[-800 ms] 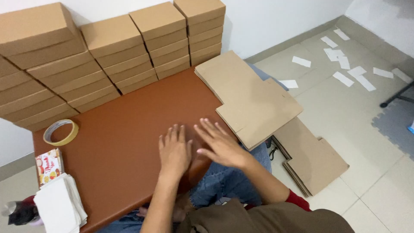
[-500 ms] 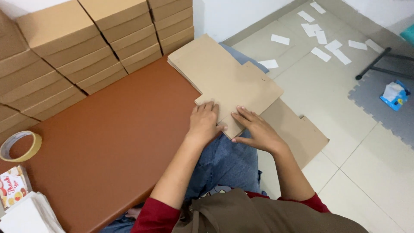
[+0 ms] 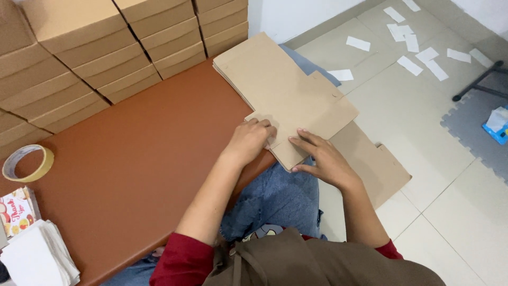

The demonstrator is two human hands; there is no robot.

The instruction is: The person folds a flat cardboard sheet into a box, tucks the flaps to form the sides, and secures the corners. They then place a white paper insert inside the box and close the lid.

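A stack of flat, unfolded cardboard box blanks lies on the right end of a brown table and juts out over its edge. My left hand curls its fingers at the near left corner of the top blank. My right hand lies with fingers spread on the near corner of the same blank, thumb by its edge. More flat blanks lie lower down, beyond the table's right edge.
Stacks of folded cardboard boxes line the table's far side. A tape roll, a printed card and white papers sit at the left. White paper strips litter the tiled floor; a grey foam mat lies right.
Both hands have moved from the bare table to the right onto the stack of flat blanks. The view has swung right with them.
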